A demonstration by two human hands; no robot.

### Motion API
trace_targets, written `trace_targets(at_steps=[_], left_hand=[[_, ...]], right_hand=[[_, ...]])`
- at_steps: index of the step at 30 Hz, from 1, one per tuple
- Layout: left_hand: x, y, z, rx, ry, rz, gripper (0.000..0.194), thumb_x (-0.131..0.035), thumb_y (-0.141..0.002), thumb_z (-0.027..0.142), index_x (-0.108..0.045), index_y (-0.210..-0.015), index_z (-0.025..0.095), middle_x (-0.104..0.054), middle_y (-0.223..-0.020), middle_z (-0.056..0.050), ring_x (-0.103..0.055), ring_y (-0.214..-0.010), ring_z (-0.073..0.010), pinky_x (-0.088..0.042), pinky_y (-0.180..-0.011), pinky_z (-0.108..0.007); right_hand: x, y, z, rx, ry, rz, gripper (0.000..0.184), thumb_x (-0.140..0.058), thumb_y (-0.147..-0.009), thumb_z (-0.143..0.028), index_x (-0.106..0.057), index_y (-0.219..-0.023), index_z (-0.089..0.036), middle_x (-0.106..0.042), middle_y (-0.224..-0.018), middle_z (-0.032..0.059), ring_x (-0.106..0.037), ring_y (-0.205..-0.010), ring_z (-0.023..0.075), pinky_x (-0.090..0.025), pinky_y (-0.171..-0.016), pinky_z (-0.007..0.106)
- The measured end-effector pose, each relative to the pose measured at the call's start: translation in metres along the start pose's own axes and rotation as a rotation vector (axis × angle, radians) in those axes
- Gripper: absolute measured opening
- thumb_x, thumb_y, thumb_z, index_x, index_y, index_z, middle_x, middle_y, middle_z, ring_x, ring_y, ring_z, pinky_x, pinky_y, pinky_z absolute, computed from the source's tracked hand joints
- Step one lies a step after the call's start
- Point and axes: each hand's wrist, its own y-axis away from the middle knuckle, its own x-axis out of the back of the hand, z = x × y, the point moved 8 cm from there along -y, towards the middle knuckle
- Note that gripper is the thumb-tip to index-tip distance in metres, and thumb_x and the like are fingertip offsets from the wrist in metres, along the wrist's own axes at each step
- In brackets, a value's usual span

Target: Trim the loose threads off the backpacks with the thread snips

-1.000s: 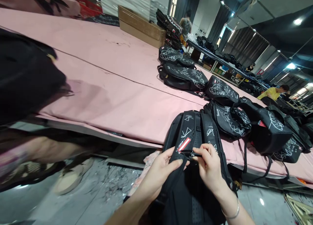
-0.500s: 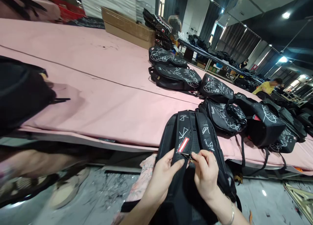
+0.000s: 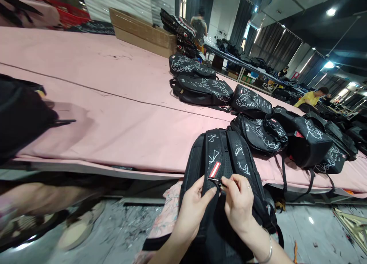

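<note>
A black backpack (image 3: 231,153) with white scribbled lines on its shoulder straps rests in front of me against the table edge, its strap side facing up. My left hand (image 3: 192,203) pinches the edge of the left shoulder strap (image 3: 211,147), thumb on top, just below a red and white label (image 3: 215,169). In my right hand (image 3: 238,197), the fingers are closed on small thread snips (image 3: 214,179). Their thin metal tips point left and lie at the strap just under the label. The handle part is mostly hidden by my fingers.
Several black backpacks (image 3: 205,90) with white line drawings lie along the pink-covered table (image 3: 114,119). A cardboard box (image 3: 143,31) stands at the back. Another black bag (image 3: 23,111) is at left, near another person's arm (image 3: 43,197). Other people (image 3: 311,97) are farther off.
The view has shifted slightly. The snips' metal tips have turned a little and show more clearly over the strap below the label. Both hands keep their hold.
</note>
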Motion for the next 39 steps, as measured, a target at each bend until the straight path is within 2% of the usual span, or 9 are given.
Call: trace_targets(at_steps=[7,11,21,24,26,30,33,37,39], left_hand=[[0.029,-0.004,0.0,-0.099,-0.072,0.126,0.064,-0.066,-0.068,0.037,-0.044,-0.127,0.02,-0.059,-0.121,-0.008,-0.053,-0.113,-0.0223,-0.039,-0.098,-0.034],[0.065,-0.013,-0.004,-0.094,-0.252,0.198,0.045,-0.068,-0.064,0.044,-0.06,-0.1,0.016,-0.065,-0.109,-0.009,-0.058,-0.104,-0.0241,-0.042,-0.094,-0.033],[0.16,-0.033,-0.038,0.006,-0.558,0.35,0.023,-0.059,-0.068,0.042,-0.053,-0.071,0.02,-0.064,-0.06,0.0,-0.062,-0.058,-0.0182,-0.049,-0.059,-0.027],[0.187,-0.032,-0.026,0.052,-0.586,0.428,0.015,-0.051,-0.074,0.036,-0.048,-0.075,0.021,-0.065,-0.062,-0.002,-0.064,-0.061,-0.0214,-0.052,-0.065,-0.034],[0.199,-0.028,0.001,-0.036,-0.809,0.532,0.011,-0.047,-0.075,0.029,-0.05,-0.081,0.02,-0.067,-0.074,-0.006,-0.065,-0.079,-0.0264,-0.05,-0.076,-0.041],[0.173,-0.024,0.046,-0.337,-1.196,0.47,0.023,-0.049,-0.074,0.032,-0.06,-0.09,0.021,-0.06,-0.114,-0.008,-0.043,-0.121,-0.0333,-0.035,-0.099,-0.047],[0.149,-0.031,0.038,-0.281,-1.158,0.32,0.032,-0.047,-0.075,0.046,-0.065,-0.088,0.023,-0.065,-0.107,-0.007,-0.056,-0.107,-0.0317,-0.041,-0.094,-0.044],[0.119,-0.04,0.022,-0.391,-1.055,0.194,0.049,-0.045,-0.076,0.047,-0.053,-0.118,0.023,-0.051,-0.131,-0.006,-0.051,-0.115,-0.0272,-0.038,-0.098,-0.037],[0.12,-0.048,0.003,-0.237,-1.024,0.146,0.059,-0.049,-0.072,0.05,-0.048,-0.123,0.02,-0.055,-0.126,-0.009,-0.054,-0.111,-0.0285,-0.042,-0.093,-0.037]], right_hand=[[-0.014,0.001,0.036,-0.368,-0.53,-0.026,0.013,-0.052,-0.082,-0.018,-0.06,-0.092,-0.019,-0.056,-0.089,0.0043,-0.055,-0.084,0.0157,-0.046,-0.073,0.029],[-0.025,0.014,0.053,-0.564,-0.634,-0.059,0.015,-0.054,-0.08,-0.024,-0.061,-0.093,-0.017,-0.058,-0.086,0.0029,-0.056,-0.078,0.0146,-0.045,-0.069,0.026],[-0.033,0.045,0.082,-0.691,-0.658,-0.112,0.021,-0.058,-0.078,-0.03,-0.062,-0.093,-0.016,-0.063,-0.09,0.0048,-0.059,-0.085,0.0175,-0.047,-0.076,0.03],[-0.022,0.058,0.098,-0.74,-0.634,-0.112,0.023,-0.059,-0.078,-0.033,-0.062,-0.093,-0.016,-0.065,-0.09,0.0052,-0.06,-0.083,0.0182,-0.048,-0.077,0.031],[-0.013,0.067,0.109,-0.766,-0.632,-0.112,0.025,-0.059,-0.078,-0.035,-0.063,-0.094,-0.015,-0.066,-0.091,0.0062,-0.061,-0.086,0.0194,-0.048,-0.079,0.032],[0.004,0.085,0.125,-0.802,-0.608,-0.1,0.029,-0.06,-0.077,-0.039,-0.064,-0.094,-0.016,-0.067,-0.093,0.008,-0.061,-0.089,0.0218,-0.047,-0.083,0.036],[0.015,0.096,0.134,-0.83,-0.593,-0.073,0.032,-0.059,-0.077,-0.042,-0.064,-0.096,-0.016,-0.067,-0.094,0.0088,-0.062,-0.088,0.0223,-0.048,-0.082,0.036],[0.034,0.107,0.156,-0.832,-0.511,-0.034,0.034,-0.052,-0.081,-0.044,-0.065,-0.095,-0.016,-0.067,-0.094,0.0086,-0.061,-0.089,0.0224,-0.047,-0.081,0.035],[0.043,0.118,0.176,-0.85,-0.459,-0.012,0.033,-0.053,-0.08,-0.044,-0.065,-0.094,-0.016,-0.067,-0.091,0.0078,-0.06,-0.086,0.022,-0.047,-0.078,0.034]])
